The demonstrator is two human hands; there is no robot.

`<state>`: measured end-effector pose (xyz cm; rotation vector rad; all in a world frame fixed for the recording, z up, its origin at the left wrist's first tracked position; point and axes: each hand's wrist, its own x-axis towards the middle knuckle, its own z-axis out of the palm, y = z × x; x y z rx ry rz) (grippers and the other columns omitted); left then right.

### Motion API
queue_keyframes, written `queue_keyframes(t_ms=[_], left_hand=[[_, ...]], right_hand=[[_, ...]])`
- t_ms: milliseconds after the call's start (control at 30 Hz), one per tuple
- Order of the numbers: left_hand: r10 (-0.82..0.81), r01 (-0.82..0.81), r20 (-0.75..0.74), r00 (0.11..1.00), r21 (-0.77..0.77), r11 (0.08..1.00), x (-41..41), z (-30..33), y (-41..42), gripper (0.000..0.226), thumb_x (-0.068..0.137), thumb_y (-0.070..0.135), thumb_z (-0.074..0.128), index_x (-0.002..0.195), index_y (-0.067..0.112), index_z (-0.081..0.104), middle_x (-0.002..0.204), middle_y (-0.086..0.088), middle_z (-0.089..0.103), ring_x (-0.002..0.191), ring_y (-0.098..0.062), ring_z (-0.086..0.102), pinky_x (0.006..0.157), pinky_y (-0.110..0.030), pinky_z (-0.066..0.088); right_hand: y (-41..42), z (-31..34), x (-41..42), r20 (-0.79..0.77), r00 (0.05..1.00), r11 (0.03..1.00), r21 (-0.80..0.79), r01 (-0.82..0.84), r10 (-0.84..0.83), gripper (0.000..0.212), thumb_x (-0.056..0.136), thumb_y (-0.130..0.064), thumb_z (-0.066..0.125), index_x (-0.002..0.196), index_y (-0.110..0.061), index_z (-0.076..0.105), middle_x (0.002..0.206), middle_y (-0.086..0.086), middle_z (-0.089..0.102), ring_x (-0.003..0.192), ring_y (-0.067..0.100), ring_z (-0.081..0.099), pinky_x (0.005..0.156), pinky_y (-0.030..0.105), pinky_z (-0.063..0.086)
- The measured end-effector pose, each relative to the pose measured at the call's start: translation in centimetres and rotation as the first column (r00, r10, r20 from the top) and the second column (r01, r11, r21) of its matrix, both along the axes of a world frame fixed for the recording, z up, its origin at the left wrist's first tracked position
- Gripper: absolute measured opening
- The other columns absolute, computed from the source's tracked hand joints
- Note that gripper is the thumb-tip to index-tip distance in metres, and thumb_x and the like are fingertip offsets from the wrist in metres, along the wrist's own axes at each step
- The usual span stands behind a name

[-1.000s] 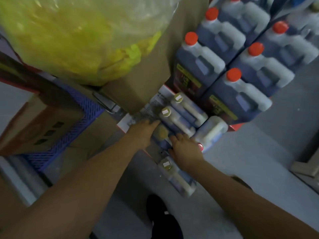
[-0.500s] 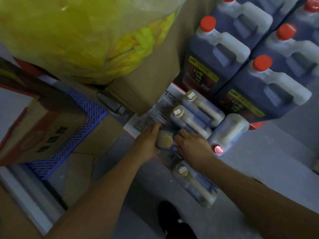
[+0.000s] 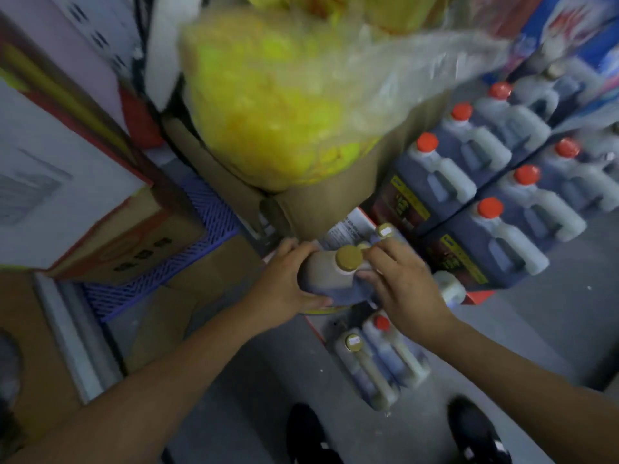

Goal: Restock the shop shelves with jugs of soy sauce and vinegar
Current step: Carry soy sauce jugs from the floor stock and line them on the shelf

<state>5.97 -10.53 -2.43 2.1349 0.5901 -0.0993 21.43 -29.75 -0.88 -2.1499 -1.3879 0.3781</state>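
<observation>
Two bare hands held one jug between them. The left hand [image 3: 284, 283] wrapped around the jug's [image 3: 330, 279] body from the left, thumb along its lower edge and fingers over the top shoulder. The right hand [image 3: 402, 283] pressed against the other side, its fingers curled by the neck, just beside the gold cap [image 3: 348, 257]. The jug, filled with dark liquid, sat upright between the palms, above an opened printed carton [image 3: 348, 226] on the floor. Whether it was clear of the carton or resting in it could not be told.

Behind the right hand, another gold-capped jug [image 3: 385, 231] stood in that carton. Nearer the person's feet, two more jugs [image 3: 378, 360] lay on the grey floor [image 3: 536, 329], one gold-capped, one red-capped. To the right stood stacked rows of large dark jugs with red caps [image 3: 502, 236]. Above the carton, a brown cardboard box [image 3: 335, 202] carried a clear bag of yellow goods [image 3: 278, 105]. A blue plastic crate [image 3: 187, 256] sat to the left.

To do this step well, it seemed wise to keep the jug upright, take the weight from below with the left hand, and move the right fingers into the handle before raising it past the overhanging brown box. The bag above looked loosely perched, so a knock could bring it down.
</observation>
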Motion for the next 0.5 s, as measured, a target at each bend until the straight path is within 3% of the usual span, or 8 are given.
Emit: queue_keyframes(t_ms=[67, 100, 167, 267, 367, 500], left_hand=[[0.035, -0.039, 0.058, 0.998, 0.055, 0.998, 0.3, 7.0, 1.1, 0.074, 0.064, 0.040, 0.096, 0.125, 0.027, 0.056, 0.119, 0.002, 0.046, 0.105, -0.007, 0.048, 0.079, -0.012, 0.040], [0.059, -0.067, 0.095, 0.994, 0.077, 0.995, 0.4, 10.7, 1.5, 0.075, 0.063, 0.043, 0.096, 0.125, 0.031, 0.055, 0.117, 0.003, 0.048, 0.105, -0.007, 0.049, 0.081, -0.011, 0.040], [0.110, -0.127, 0.175, 0.978, 0.089, 0.988, 0.9, 18.9, 2.2, 0.075, 0.064, 0.042, 0.095, 0.124, 0.037, 0.051, 0.120, 0.004, 0.050, 0.112, -0.009, 0.051, 0.090, -0.021, 0.044], [0.173, -0.195, 0.250, 0.953, 0.066, 0.979, 1.7, 32.0, 2.1, 0.073, 0.067, 0.037, 0.095, 0.126, 0.041, 0.051, 0.126, 0.007, 0.052, 0.115, -0.007, 0.052, 0.094, -0.031, 0.048], [0.257, -0.283, 0.366, 0.894, 0.020, 0.959, 1.5, 45.0, 0.7, 0.073, 0.064, 0.048, 0.095, 0.126, 0.038, 0.060, 0.127, 0.010, 0.063, 0.114, -0.009, 0.063, 0.094, -0.041, 0.057], [0.343, -0.406, 0.511, 0.788, 0.013, 0.914, -0.6, 61.9, -3.3, 0.063, 0.064, 0.036, 0.094, 0.120, 0.029, 0.066, 0.113, 0.005, 0.075, 0.100, -0.015, 0.073, 0.084, -0.042, 0.063]], right_hand=[[0.4, 6.1, 0.6, -0.075, 0.997, 0.994, 0.103, -0.029, 0.036, 0.041, 0.106, -0.047, 0.046, 0.131, -0.016, 0.056, 0.122, 0.006, 0.053, 0.111, 0.030, 0.055, 0.092, 0.049, 0.048], [0.6, 9.5, 0.9, -0.106, 0.991, 0.988, 0.136, -0.069, 0.083, 0.053, 0.103, -0.051, 0.052, 0.146, -0.021, 0.046, 0.135, 0.004, 0.051, 0.124, 0.026, 0.052, 0.102, 0.043, 0.047], [1.1, 16.2, 2.0, -0.149, 0.970, 0.968, 0.187, -0.165, 0.194, 0.084, 0.096, -0.053, 0.065, 0.162, -0.035, 0.017, 0.157, -0.005, 0.037, 0.143, 0.016, 0.041, 0.113, 0.034, 0.040], [2.7, 26.6, 3.7, -0.154, 0.947, 0.928, 0.294, -0.227, 0.281, 0.110, 0.087, -0.053, 0.074, 0.160, -0.047, -0.008, 0.167, -0.020, 0.019, 0.152, 0.002, 0.027, 0.117, 0.026, 0.037], [5.2, 39.0, 4.8, -0.104, 0.930, 0.862, 0.424, -0.279, 0.353, 0.121, 0.080, -0.052, 0.081, 0.159, -0.048, -0.011, 0.161, -0.027, 0.019, 0.149, -0.004, 0.028, 0.113, 0.013, 0.031], [5.8, 55.9, 4.8, 0.044, 0.866, 0.717, 0.541, -0.440, 0.499, 0.119, 0.078, -0.049, 0.085, 0.161, -0.042, -0.001, 0.152, -0.001, 0.040, 0.142, 0.002, 0.040, 0.115, 0.020, 0.034]])
